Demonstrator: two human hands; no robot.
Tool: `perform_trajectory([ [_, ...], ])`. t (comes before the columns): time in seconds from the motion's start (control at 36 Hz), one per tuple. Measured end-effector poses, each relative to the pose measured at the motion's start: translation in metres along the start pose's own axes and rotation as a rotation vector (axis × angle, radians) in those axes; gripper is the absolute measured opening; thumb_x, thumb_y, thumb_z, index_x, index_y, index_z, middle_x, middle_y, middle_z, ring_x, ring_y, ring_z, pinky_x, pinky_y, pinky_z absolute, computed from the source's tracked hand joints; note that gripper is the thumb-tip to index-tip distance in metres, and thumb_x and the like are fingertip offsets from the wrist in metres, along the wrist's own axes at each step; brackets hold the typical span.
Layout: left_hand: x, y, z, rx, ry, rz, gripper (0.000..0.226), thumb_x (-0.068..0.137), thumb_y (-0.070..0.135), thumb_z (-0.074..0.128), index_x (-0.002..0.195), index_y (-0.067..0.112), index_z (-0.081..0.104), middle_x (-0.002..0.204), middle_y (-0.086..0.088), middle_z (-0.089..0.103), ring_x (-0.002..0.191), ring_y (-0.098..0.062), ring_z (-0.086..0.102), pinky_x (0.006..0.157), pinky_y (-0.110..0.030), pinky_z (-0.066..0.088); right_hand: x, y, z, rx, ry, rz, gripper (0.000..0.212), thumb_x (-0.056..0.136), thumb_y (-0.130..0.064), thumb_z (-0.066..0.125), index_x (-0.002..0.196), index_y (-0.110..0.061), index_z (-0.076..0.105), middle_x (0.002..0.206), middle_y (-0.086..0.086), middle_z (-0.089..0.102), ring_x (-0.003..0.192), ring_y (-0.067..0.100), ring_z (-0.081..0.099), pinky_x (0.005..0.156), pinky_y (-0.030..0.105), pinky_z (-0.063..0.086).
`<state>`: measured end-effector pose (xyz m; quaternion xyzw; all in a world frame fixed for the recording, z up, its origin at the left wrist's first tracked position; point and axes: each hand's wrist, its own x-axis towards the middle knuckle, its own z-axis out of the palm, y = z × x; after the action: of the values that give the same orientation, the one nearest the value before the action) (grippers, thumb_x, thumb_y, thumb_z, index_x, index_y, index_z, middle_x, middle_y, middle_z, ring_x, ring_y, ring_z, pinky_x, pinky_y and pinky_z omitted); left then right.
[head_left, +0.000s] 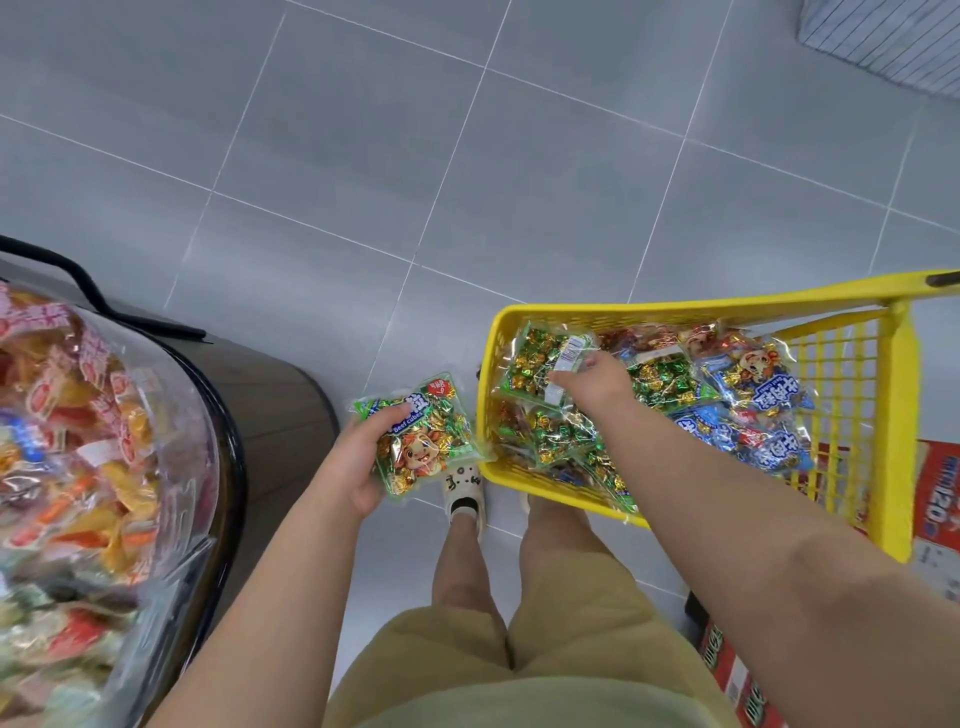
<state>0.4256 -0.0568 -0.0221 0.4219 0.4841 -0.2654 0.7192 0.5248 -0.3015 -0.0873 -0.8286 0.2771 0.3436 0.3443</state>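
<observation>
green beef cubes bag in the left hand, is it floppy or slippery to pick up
Probably floppy: the green beef cubes bag is thin clear film full of small wrapped pieces, crinkled in the left hand. Likely slippery, since the film is glossy. Seemingly light: one hand holds it; the right hand pinches a similar bag in the yellow basket.

The left hand (358, 457) covers the left edge of the beef cubes packet (421, 441) it grips, and that packet hides the toe tip of the white shoe (457, 480). The other foot is almost wholly hidden under the yellow basket (675, 307), whose far right corner runs off the picture. Near the basket's left corner, the right hand (592, 382) covers part of the green labelled packet (530, 358) it pinches; the label print is too small to read. The snack bin (223, 441), cut by the left edge, is blurred. The right edge cuts the red carton (940, 499).
</observation>
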Motion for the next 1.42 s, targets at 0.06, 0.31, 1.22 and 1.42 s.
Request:
perform_trajectory([
  [0.06,-0.003,0.001,-0.001,0.009,-0.001,0.004,0.026,0.087,0.020,0.062,0.109,0.007,0.063,0.092,-0.014,0.074,0.076,-0.027,0.073,0.056,-0.034,0.057,-0.002,0.003,0.000,0.119,0.046,-0.013,0.033,0.079,-0.025,0.074,0.083,-0.015,0.043,0.073,-0.002,0.045,0.076,0.023,0.050,0.061,0.028,0.037],
  [0.31,-0.023,0.018,0.003,0.027,-0.018,0.007,0.031,0.089,0.021,0.062,0.115,0.004,0.061,0.101,-0.017,0.072,0.086,-0.030,0.070,0.076,-0.040,0.056,-0.061,0.000,-0.019,0.372,0.212,-0.184,0.020,0.083,-0.008,0.064,0.098,-0.016,0.054,0.095,0.004,0.062,0.079,0.017,0.058,0.065,0.026,0.045],
  [1.22,-0.295,-0.025,-0.125,-0.398,0.129,0.602,0.053,0.059,0.024,0.077,0.107,0.006,0.067,0.099,-0.019,0.072,0.085,-0.032,0.070,0.079,-0.048,0.057,-0.342,-0.104,0.047,0.598,-0.742,-0.791,0.044,0.080,0.008,0.062,0.108,-0.027,0.058,0.112,-0.005,0.060,0.093,0.014,0.063,0.071,0.026,0.052],
  [1.42,-0.343,-0.083,-0.199,-0.511,0.383,0.650,0.084,0.054,0.033,0.082,0.129,0.007,0.054,0.111,-0.012,0.070,0.101,-0.031,0.068,0.084,-0.047,0.056,-0.378,-0.097,0.120,0.530,-1.263,-0.277,0.048,0.069,-0.004,0.062,0.116,-0.018,0.063,0.103,0.008,0.072,0.081,0.022,0.071,0.059,0.032,0.056],
])
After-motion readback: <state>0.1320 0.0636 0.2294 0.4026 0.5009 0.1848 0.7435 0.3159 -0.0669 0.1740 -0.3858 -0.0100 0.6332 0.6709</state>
